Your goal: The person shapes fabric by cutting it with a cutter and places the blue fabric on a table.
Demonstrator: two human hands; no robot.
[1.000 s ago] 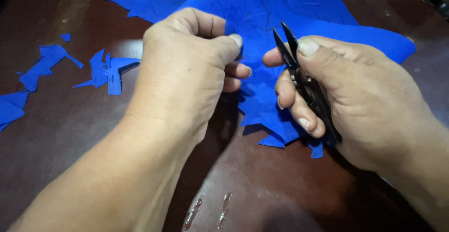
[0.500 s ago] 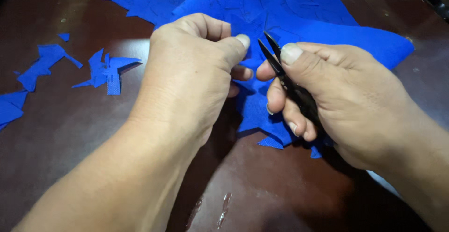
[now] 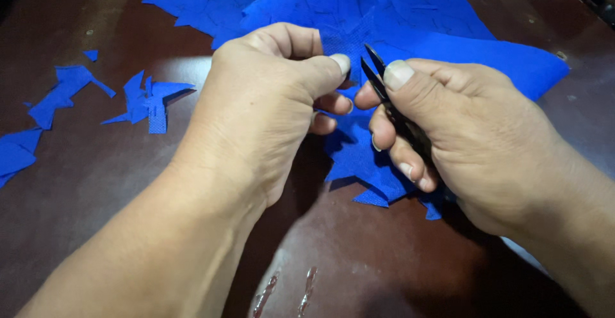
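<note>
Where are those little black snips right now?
The black snips are in the right hand, right of centre in the head view, blades up against the blue fabric pinched by the left hand.

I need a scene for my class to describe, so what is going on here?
A person works at a dark brown table. The left hand pinches an edge of blue fabric between thumb and fingers. The right hand holds small black snips, their blades slightly apart right at the pinched spot. Blue offcuts lie scattered on the table to the left.
</note>
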